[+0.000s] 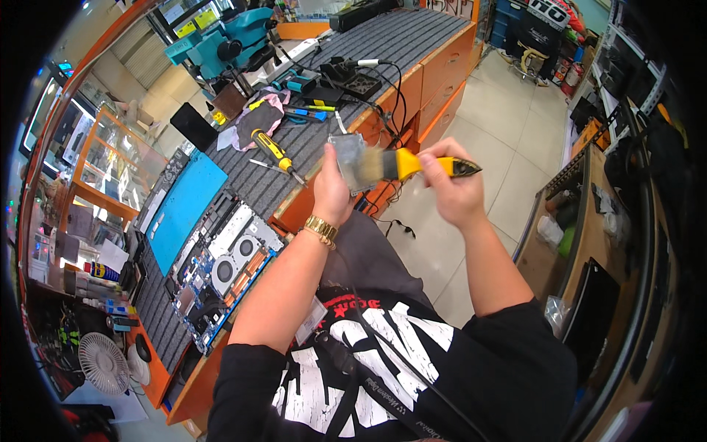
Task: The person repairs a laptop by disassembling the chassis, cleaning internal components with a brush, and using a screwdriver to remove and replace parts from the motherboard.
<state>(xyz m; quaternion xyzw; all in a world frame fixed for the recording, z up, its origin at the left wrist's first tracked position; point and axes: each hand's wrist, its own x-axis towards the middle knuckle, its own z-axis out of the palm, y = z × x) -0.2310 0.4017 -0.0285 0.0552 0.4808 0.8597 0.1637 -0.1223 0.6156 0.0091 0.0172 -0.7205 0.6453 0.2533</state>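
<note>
My left hand [331,193], a gold watch or bracelet at its wrist, holds up a flat grey rectangular part [345,151] beyond the bench's front edge. The part is partly hidden, so its exact kind is unclear. My right hand [455,190] is closed around the yellow handle of a paintbrush [409,165]. Its bristles, smeared by motion, lie against or just over the part's face. An opened laptop [239,254] rests on the bench by my left forearm, its fans and blue circuit board exposed. Behind it lies a yellow-and-black screwdriver [271,149].
A grey striped mat [401,40] covers the orange bench. On it are a blue sheet [188,206], a pink cloth [258,121], several tools and a teal microscope [228,44]. A small white fan [103,362] stands at left. Shelving [567,214] runs along the right.
</note>
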